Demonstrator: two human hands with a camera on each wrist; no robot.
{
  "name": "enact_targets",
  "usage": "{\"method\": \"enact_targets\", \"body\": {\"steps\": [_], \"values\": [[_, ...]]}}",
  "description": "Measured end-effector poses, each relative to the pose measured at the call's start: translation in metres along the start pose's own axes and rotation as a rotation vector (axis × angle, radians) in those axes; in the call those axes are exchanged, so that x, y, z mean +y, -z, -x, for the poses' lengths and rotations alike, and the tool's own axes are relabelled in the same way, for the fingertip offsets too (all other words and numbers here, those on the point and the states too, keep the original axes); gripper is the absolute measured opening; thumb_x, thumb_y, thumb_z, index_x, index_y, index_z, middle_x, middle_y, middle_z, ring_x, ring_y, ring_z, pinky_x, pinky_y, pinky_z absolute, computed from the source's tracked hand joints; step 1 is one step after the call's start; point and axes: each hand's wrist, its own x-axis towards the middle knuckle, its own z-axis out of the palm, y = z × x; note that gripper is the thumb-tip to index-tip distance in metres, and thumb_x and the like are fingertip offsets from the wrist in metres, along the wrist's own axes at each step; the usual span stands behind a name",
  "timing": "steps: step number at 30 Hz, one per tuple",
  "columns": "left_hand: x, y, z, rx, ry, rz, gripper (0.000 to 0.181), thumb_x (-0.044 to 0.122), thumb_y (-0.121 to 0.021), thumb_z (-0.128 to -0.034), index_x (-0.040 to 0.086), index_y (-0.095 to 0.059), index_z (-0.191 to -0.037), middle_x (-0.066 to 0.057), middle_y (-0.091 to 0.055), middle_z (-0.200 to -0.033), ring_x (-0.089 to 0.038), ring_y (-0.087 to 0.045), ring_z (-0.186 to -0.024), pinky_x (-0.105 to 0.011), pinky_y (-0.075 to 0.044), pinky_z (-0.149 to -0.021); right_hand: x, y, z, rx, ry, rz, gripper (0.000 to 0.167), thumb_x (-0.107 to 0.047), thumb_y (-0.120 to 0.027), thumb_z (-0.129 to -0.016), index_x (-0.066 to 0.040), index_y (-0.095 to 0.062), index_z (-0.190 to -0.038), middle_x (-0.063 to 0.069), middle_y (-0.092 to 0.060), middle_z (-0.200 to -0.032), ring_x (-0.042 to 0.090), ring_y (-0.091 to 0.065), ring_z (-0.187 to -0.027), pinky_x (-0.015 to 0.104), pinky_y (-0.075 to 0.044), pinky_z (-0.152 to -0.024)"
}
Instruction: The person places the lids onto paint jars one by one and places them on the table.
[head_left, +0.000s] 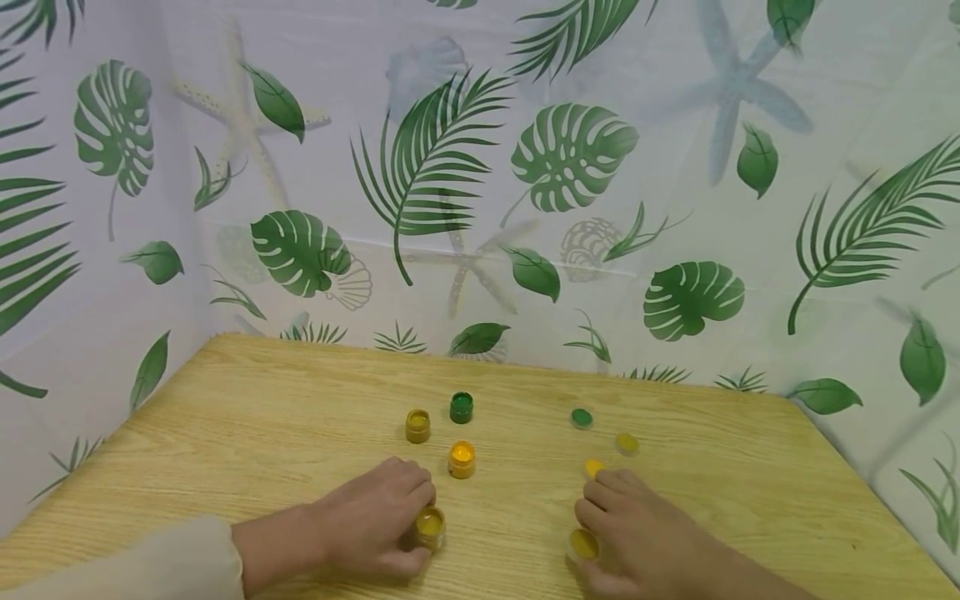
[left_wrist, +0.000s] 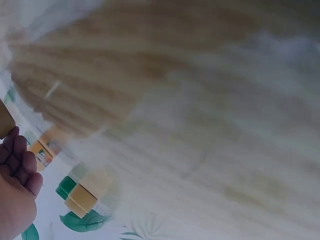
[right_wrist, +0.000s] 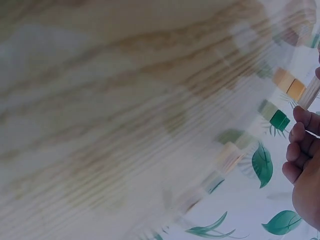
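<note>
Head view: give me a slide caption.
Left hand holds a small open yellow jar, right hand a round yellow lid, at a yellowish wood-grain table.

1. Orange-yellow jar [head_left: 462, 461]; green jar [head_left: 461, 408] at its 12 o'clock, ochre jar [head_left: 417, 427] at 10, mustard-yellow jar [head_left: 431, 525] at 7.
2. Orange-yellow lid [head_left: 593, 467]; green lid [head_left: 581, 417] at its 12 o'clock, olive-yellow lid [head_left: 627, 443] at 2, mustard lid [head_left: 584, 544] at 6.
3. Tabletop [head_left: 300, 417]: yellow-tan, wood-grained.
4. Backdrop [head_left: 330, 175]: white, printed with green leaves [head_left: 573, 157], pale starfish [head_left: 243, 121] and shells [head_left: 590, 247].
5. Sleeve [head_left: 165, 562]: plain cream.
</note>
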Motion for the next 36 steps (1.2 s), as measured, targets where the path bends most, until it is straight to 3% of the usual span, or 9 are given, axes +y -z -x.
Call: {"method": "enact_targets", "body": {"steps": [6,11,20,26,31,36], "values": [[0.006,-0.003,-0.004,0.039,-0.042,-0.003,0.027,0.039,-0.062,-0.0843,0.016,-0.058,-0.096,0.012,-0.045,-0.086,-0.004,-0.038,-0.078,-0.021,-0.035,-0.074,-0.004,0.001,-0.007,0.002,0.014,-0.021,0.033,-0.044,-0.068,-0.087,-0.025,-0.042,-0.078,-0.016,-0.022,-0.080,0.003,-0.021,-0.075,0.022,-0.025,-0.073],[0.010,-0.003,-0.010,0.025,-0.064,0.011,0.027,0.041,-0.061,-0.0869,0.016,-0.057,-0.097,0.013,-0.044,-0.086,-0.004,-0.038,-0.079,-0.021,-0.034,-0.074,-0.007,0.002,-0.014,-0.003,0.026,-0.031,0.032,-0.044,-0.067,-0.088,-0.026,-0.042,-0.078,-0.017,-0.023,-0.079,0.002,-0.022,-0.074,0.021,-0.025,-0.072],[0.016,-0.003,-0.017,0.039,-0.103,-0.004,0.025,0.041,-0.062,-0.0863,0.018,-0.054,-0.091,0.013,-0.040,-0.083,-0.003,-0.035,-0.076,-0.019,-0.031,-0.071,-0.014,0.004,-0.025,-0.082,-0.014,-0.057,0.030,-0.046,-0.064,-0.091,-0.027,-0.044,-0.080,-0.017,-0.024,-0.078,0.002,-0.026,-0.074,0.020,-0.026,-0.071],[0.019,-0.008,-0.021,0.080,-0.138,-0.040,0.025,0.042,-0.063,-0.0855,0.020,-0.051,-0.086,0.013,-0.038,-0.080,-0.003,-0.033,-0.073,-0.018,-0.029,-0.069,-0.016,0.004,-0.031,-0.058,-0.003,-0.059,0.030,-0.046,-0.065,-0.089,-0.026,-0.044,-0.079,-0.017,-0.025,-0.077,0.002,-0.027,-0.074,0.020,-0.028,-0.071],[0.023,-0.009,-0.027,0.073,-0.140,-0.040,0.025,0.041,-0.062,-0.0851,0.020,-0.048,-0.082,0.014,-0.035,-0.076,-0.003,-0.033,-0.071,-0.019,-0.030,-0.069,-0.019,0.007,-0.037,-0.054,0.006,-0.080,0.029,-0.044,-0.066,-0.088,-0.026,-0.045,-0.080,-0.017,-0.026,-0.078,0.003,-0.028,-0.075,0.021,-0.029,-0.072],[0.028,-0.008,-0.032,0.077,-0.149,-0.031,0.027,0.041,-0.063,-0.0847,0.021,-0.047,-0.080,0.013,-0.033,-0.074,-0.003,-0.032,-0.068,-0.017,-0.027,-0.066,-0.021,0.008,-0.044,-0.103,0.000,-0.097,0.028,-0.044,-0.065,-0.088,-0.025,-0.046,-0.081,-0.016,-0.027,-0.078,0.004,-0.028,-0.075,0.023,-0.031,-0.076]]}}
